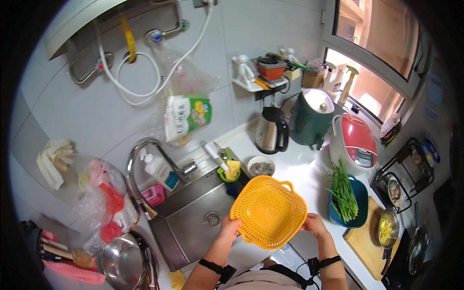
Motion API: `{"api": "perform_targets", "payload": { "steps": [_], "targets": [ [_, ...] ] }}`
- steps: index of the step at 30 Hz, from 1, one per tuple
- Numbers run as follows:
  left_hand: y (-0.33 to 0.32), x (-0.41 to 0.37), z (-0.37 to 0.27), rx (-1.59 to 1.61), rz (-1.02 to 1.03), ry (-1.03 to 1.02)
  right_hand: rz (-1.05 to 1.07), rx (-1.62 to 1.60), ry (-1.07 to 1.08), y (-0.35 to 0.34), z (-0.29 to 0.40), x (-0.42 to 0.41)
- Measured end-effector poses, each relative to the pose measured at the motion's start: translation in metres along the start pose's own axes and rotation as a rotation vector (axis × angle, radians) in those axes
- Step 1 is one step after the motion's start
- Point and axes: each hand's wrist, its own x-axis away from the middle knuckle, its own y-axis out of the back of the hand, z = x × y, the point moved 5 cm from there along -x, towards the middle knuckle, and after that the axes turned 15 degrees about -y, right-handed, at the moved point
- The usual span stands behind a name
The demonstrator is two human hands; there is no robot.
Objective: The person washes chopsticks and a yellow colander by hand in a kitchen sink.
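An orange plastic colander (268, 212) with nothing in it is held over the counter edge, beside the stainless steel sink (188, 224). My left hand (230, 228) grips its left rim and my right hand (314, 225) its right rim. Green chives (342, 195) lie across a dark teal basin (359, 203) to the right. Behind the colander stands a white bowl (261, 166) of greyish food. A pan (388, 228) with yellow pieces, perhaps scrambled egg, rests partly on a wooden cutting board (362, 235).
A curved faucet (136, 174) arches at the sink's left. An electric kettle (270, 130), a green appliance (312, 117) and a red and white rice cooker (354, 143) stand along the back. A steel pot (123, 261) is at lower left, a black wok (418, 250) at far right.
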Motion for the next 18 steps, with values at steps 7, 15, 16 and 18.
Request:
{"api": "perform_targets", "payload": {
  "steps": [7, 15, 16, 18],
  "targets": [
    [0.172, 0.032, -0.059, -0.028, -0.433, -0.056, -0.228, 0.718, 0.596, -0.166, 0.107, 0.001],
    [0.29, 0.034, -0.049, -0.191, -0.689, 0.177, 0.6, 0.479, 1.046, -0.48, 0.151, 0.133],
    [0.288, 0.027, -0.042, -0.154, -0.726, 0.173, 0.692, 0.38, 0.949, -0.503, 0.147, 0.132],
    [0.282, 0.015, -0.035, -0.122, -0.676, 0.178, 0.785, 0.405, 0.792, -0.52, 0.143, 0.118]
  ]
}}
